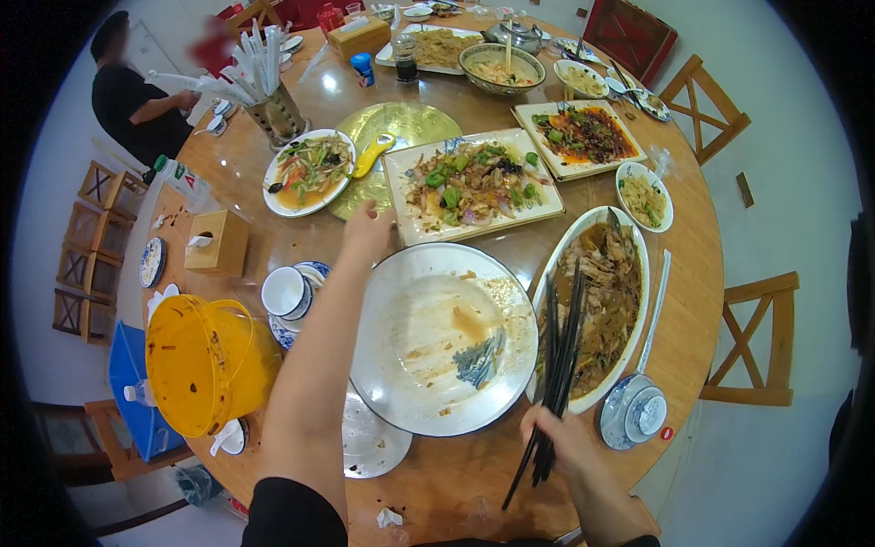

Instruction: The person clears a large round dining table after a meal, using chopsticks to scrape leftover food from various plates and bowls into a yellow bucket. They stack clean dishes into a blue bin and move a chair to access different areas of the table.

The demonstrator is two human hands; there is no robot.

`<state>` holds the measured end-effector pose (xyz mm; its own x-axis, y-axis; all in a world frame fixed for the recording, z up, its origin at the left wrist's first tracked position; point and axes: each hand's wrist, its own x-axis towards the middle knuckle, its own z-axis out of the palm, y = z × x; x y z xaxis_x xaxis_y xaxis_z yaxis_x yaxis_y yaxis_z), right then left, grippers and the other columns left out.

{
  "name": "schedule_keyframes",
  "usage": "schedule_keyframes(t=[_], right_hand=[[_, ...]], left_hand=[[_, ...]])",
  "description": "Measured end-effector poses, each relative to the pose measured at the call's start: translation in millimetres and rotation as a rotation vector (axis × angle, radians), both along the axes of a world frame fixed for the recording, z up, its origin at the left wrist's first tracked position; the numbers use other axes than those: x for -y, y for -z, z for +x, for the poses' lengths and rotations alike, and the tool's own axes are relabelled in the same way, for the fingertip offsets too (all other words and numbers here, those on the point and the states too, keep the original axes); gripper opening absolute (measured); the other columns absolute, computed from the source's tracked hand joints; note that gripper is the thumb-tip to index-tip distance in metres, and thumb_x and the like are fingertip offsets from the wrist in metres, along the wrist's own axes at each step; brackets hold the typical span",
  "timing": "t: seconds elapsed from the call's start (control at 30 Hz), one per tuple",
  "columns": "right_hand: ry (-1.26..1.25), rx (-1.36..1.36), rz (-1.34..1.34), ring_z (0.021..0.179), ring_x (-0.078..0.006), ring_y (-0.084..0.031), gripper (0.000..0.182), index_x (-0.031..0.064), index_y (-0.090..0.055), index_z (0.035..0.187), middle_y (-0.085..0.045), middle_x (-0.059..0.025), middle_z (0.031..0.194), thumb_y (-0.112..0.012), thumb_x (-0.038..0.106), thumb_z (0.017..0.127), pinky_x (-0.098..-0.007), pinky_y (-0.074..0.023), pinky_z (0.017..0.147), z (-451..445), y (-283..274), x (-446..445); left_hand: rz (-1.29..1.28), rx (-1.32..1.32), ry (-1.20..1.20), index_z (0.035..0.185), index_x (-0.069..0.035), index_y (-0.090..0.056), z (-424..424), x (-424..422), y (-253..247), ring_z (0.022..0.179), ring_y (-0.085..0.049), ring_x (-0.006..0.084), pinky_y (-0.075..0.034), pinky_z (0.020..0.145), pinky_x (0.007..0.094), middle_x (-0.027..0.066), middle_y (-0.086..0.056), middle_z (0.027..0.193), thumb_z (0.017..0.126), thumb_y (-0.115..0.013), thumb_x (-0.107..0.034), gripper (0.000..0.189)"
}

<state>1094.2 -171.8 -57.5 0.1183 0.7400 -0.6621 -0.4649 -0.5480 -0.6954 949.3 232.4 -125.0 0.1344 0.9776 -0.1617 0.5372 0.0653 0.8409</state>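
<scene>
My right hand point(557, 437) grips a bundle of black chopsticks point(564, 342) that slants over the edge of an oval dish of braised food in brown sauce point(605, 273). My left hand point(371, 229) reaches out with nothing visible in it, by the left edge of a rectangular plate of stir-fried meat and peppers point(478, 181); its fingertips are partly hard to make out. Between my arms lies a large white enamel basin point(424, 321) with food residue and a blue-green pattern, overlapping a used white plate point(372, 441). A yellow-handled peeler-like utensil point(372, 156) lies beyond the left hand.
A yellow bucket point(198, 369), stacked cups point(286, 292) and a wooden tissue box point(217, 243) stand left. Farther off are a plate of vegetables point(311, 174), a metal holder of wrapped chopsticks point(275, 119) and more dishes. Stacked bowls point(636, 410) sit right. A person point(133, 102) stands beyond the table.
</scene>
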Motion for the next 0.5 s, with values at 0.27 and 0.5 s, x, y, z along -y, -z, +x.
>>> schedule_keyframes(t=[0.27, 0.5], right_hand=[[0.156, -0.689, -0.085, 0.068, -0.0186, -0.054, 0.018, 0.0067, -0.048, 0.105, -0.056, -0.0122, 0.085, -0.056, 0.019, 0.094, -0.0322, -0.0476, 0.061, -41, -4, 51], [-0.034, -0.849, -0.139, 0.066, -0.0180, -0.054, 0.020, 0.0066, -0.047, 0.108, -0.056, -0.0124, 0.085, -0.056, 0.016, 0.093, -0.0319, -0.0475, 0.059, -43, -15, 58]], left_hand=[[-0.573, 0.398, 0.033, 0.112, -0.001, -0.055, 32, -30, 22, 0.071, -0.064, 0.0167, -0.054, 0.057, 0.0349, 0.0071, -0.064, 0.093, 0.093, -0.056, -0.029, 0.033], [-0.688, 0.736, 0.010, 0.123, -0.004, -0.051, 45, -43, 34, 0.095, -0.064, 0.0247, -0.055, 0.079, 0.0383, 0.0134, -0.062, 0.113, 0.094, -0.054, -0.035, 0.042]])
